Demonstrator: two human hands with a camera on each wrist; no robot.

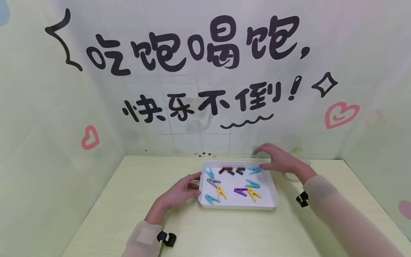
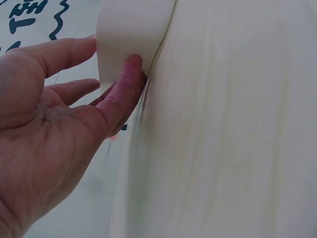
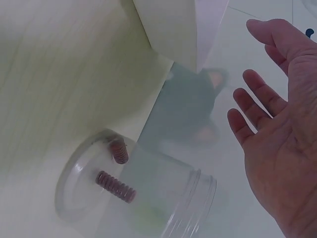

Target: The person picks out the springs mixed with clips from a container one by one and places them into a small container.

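A white rectangular tray (image 1: 237,207) holds several clothespins: teal ones (image 1: 253,184), yellow ones (image 1: 221,192), a purple one (image 1: 240,191), a grey one (image 1: 213,182), and small dark ones (image 1: 229,170) along the far side. My left hand (image 1: 179,192) is at the tray's left side, its fingertips touching the outer wall (image 2: 133,34). Over by the far right corner, my right hand (image 1: 279,159) has thumb and fingers spread with nothing between them. In the right wrist view, that hand (image 3: 272,109) is beside the tray's corner (image 3: 183,39), apart from it.
A clear jar (image 3: 153,193) with two brown ribbed pieces (image 3: 115,186) like coil springs stands on the table right of the tray, mostly behind my right forearm in the head view. The pale wooden table (image 1: 144,171) meets a printed curtain (image 1: 154,142) at the back and sides.
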